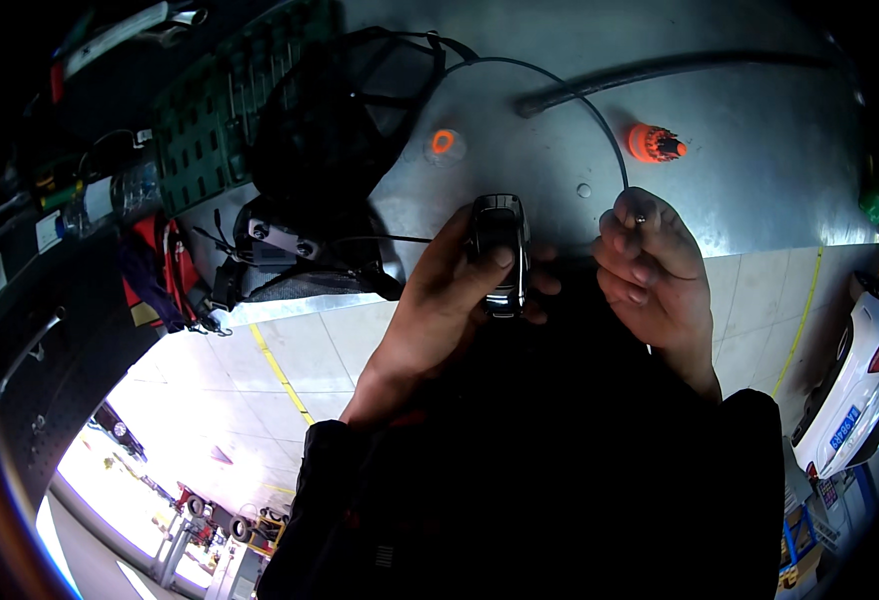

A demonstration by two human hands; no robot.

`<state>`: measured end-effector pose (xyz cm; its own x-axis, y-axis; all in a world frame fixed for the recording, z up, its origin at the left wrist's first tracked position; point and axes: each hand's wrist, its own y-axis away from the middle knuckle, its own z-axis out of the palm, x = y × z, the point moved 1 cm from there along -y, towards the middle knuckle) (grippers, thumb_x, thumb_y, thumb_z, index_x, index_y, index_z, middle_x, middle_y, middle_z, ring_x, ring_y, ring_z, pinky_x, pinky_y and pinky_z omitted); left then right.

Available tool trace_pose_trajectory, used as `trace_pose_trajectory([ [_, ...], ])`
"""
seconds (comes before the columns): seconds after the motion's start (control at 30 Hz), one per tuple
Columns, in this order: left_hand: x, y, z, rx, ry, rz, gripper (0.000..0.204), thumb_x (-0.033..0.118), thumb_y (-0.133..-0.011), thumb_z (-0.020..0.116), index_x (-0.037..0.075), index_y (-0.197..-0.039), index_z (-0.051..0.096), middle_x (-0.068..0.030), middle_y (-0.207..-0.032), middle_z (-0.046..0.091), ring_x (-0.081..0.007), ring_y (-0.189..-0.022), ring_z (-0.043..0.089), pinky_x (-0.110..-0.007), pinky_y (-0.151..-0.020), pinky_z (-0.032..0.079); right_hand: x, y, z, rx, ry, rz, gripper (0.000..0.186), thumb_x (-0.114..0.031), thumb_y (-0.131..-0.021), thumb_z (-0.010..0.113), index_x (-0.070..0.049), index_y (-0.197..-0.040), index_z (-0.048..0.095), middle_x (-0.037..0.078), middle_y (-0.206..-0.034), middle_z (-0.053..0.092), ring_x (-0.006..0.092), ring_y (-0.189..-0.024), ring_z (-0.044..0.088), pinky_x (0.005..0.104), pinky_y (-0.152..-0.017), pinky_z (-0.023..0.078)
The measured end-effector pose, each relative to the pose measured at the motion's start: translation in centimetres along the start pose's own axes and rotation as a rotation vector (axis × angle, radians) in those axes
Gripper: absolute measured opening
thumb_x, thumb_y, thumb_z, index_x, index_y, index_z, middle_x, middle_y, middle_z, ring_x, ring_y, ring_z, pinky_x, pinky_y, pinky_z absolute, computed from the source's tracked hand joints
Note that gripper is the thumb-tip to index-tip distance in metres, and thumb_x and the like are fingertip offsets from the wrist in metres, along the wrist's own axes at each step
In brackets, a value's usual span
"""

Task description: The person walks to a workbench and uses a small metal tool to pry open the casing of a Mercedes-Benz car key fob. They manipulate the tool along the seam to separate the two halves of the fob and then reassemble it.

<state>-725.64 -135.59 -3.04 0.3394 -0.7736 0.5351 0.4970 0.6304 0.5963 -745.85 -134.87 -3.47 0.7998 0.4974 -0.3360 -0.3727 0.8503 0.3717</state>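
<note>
My left hand (438, 285) is wrapped round a small glossy black oblong device (505, 225) with rounded ends. Its thumb lies across the device, and its exact kind is unclear. At the right, my right hand (657, 265) pinches the end of a thin black cable (600, 117) between thumb and forefinger. A tiny bright tip shows at those fingers. From there the cable arcs up and leftward over the metal workbench (530, 150) to a black mesh-and-strap bundle (335, 120). Another short dark cord (400, 238) runs from the left toward my left hand.
An orange bit holder (652, 144), a clear cap with an orange ring (444, 144), a small disc (584, 190) and a long black bar (660, 75) lie on the bench. Left are a green tool tray (195, 135) and red bag (175, 265). A white car (850, 385) stands right.
</note>
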Motion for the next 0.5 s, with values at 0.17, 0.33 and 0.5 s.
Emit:
trace_pose_trajectory([
  [0.17,-0.2,0.8,0.2,-0.018,-0.21,0.127,0.033,0.008,-0.097,0.049,0.001,-0.127,0.038,-0.0155,-0.111,0.059,-0.0213,-0.089,0.063,-0.031,-0.067,0.052,0.3,0.0,-0.2,0.024,0.04,0.009,0.02,-0.022,-0.097,0.055,-0.002,-0.096,0.059,0.002,-0.066,0.049,0.0039,-0.054,0.043,0.0191,-0.048,0.039],
  [0.33,0.0,1.6,1.5,-0.02,-0.229,0.194,0.031,0.015,-0.096,0.048,-0.004,-0.12,0.041,-0.0208,-0.106,0.06,-0.0233,-0.079,0.062,-0.03,-0.059,0.048,0.5,-0.5,0.6,0.087,0.154,0.019,0.022,-0.024,-0.095,0.058,-0.002,-0.093,0.06,0.001,-0.066,0.05,0.0049,-0.053,0.043,0.0205,-0.047,0.039],
  [0.5,0.9,2.6,2.5,0.064,-0.302,0.248,0.036,0.021,-0.096,0.047,-0.006,-0.12,0.043,-0.0186,-0.1,0.062,-0.0181,-0.066,0.061,-0.026,-0.051,0.046,1.2,-0.7,1.7,0.109,0.21,0.023,0.021,-0.023,-0.094,0.06,-0.002,-0.09,0.061,0.003,-0.069,0.057,0.0053,-0.051,0.043,0.0209,-0.045,0.038],
])
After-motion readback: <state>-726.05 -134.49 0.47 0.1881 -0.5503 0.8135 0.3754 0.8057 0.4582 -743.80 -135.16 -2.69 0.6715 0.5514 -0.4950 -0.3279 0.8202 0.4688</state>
